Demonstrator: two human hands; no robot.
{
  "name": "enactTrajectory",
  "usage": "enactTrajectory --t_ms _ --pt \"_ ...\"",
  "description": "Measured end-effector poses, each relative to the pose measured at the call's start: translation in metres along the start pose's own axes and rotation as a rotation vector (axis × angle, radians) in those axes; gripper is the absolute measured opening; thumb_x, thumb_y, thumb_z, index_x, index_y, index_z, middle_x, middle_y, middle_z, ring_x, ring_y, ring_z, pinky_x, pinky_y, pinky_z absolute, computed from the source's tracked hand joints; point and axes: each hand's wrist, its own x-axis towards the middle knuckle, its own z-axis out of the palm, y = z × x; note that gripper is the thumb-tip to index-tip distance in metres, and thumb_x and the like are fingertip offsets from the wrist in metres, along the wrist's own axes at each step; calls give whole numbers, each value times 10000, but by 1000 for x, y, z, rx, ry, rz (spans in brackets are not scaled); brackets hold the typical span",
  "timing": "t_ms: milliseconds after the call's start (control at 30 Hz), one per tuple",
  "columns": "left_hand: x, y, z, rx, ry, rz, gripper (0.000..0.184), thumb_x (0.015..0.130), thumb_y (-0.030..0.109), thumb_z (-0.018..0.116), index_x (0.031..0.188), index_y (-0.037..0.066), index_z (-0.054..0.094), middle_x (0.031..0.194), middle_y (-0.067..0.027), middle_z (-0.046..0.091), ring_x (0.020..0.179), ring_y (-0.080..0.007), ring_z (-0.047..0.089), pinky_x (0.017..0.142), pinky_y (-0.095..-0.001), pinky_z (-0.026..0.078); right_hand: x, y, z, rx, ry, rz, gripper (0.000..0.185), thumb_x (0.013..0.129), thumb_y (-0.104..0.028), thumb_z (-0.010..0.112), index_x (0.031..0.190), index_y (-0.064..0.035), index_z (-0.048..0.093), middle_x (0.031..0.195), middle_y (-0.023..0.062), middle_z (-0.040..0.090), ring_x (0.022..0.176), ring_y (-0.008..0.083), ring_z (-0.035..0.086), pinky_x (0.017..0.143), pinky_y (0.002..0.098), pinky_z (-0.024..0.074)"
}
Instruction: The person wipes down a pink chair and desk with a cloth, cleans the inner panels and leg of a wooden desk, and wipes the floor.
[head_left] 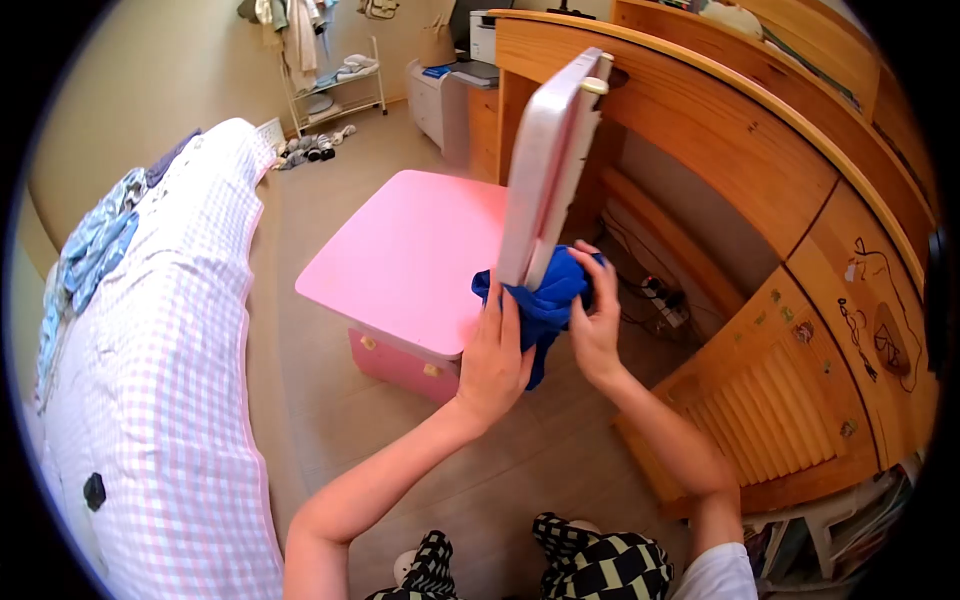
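Observation:
A flat, pale pinkish-white panel (540, 165) stands on edge in front of me, with a narrow gap along its side and small pale knobs at its top. Its kind is hard to tell. Blue cloth (552, 305) is bunched around its lower end. My left hand (492, 350) presses long fingers against the cloth and the panel's lower edge. On the other side, my right hand (597, 325) curls its fingers around the cloth. Beside my left hand is a pink table top (400, 250) over a pink box-like base (395, 365).
A checked bed (170, 350) runs along the left. The wooden desk (690, 130) and its slatted cabinet (770, 420) border the right side. Cables and a power strip (665, 300) lie beneath the desk. A white rack (335, 95) stands at the back.

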Motion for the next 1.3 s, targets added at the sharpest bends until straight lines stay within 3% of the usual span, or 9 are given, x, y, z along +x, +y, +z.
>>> enactTrajectory --t_ms 67,300,567,600,667,733,833,1033,1300 --pt "7 0 6 4 -55 -163 791 683 -7 698 1357 -111 298 1354 -336 376 1152 -489 468 933 -478 448 -3 6 2 104 -104 36 485 820 124 402 1272 -14 510 1290 155 492 1238 270 461 1057 332 340" --pt "12 -6 9 -53 -48 -150 722 709 -2 662 1347 -43 327 1017 -253 597 864 -430 614 726 -468 505 -4 -1 6 55 -121 10 461 816 102 399 1256 11 499 1173 197 541 1110 337 541 974 366 409" --pt "-2 -20 -33 -130 -163 -249 687 709 -11 616 1344 -27 354 991 -282 597 902 -462 604 767 -479 499 -21 -29 32 -75 -93 -20 487 776 65 454 1252 -24 504 1101 219 527 1015 418 520 901 451 429" --pt "-4 -24 -42 -156 -144 -209 677 708 -18 601 1341 -23 362 988 -287 598 916 -469 600 781 -479 498 -24 -39 41 -93 -78 -20 471 769 103 406 1223 18 500 1095 207 529 1025 371 539 926 387 425" --pt "-18 -38 -60 -168 -156 -231 659 703 -26 581 1328 -23 375 1005 -296 595 947 -487 583 811 -484 489 -32 -46 58 -79 -82 -20 510 765 61 465 1265 -38 487 1100 211 512 1025 412 503 895 466 421" --pt "-28 -48 -86 -256 -242 -415 650 694 -34 568 1318 -23 386 1046 -293 591 1001 -473 580 863 -465 477 -38 -54 77 -76 -128 -45 514 772 31 472 1282 -32 465 1089 214 503 991 409 497 869 473 422" --pt "-42 -67 -127 -243 -255 -429 643 680 -56 548 1304 -37 395 1107 -271 593 1092 -389 588 939 -408 449 -45 -72 107 -23 -224 -24 527 748 64 464 1267 -20 470 1104 229 491 1035 421 492 903 457 420" --pt "-76 -109 -202 -207 -164 -657 415 771 -100 513 1180 -27 509 908 -97 635 844 -166 600 767 -282 487 -54 -92 189 57 -318 -142 511 819 5 512 1323 -29 428 1111 210 493 1031 402 503 878 465 441" --pt "-109 -182 -262 -51 115 -610 416 784 -90 460 1193 -44 522 1027 -132 643 966 -163 588 856 -284 465 -58 -106 304 72 -378 -211 497 857 -41 513 1343 -46 409 1110 199 507 1001 389 528 807 465 490"
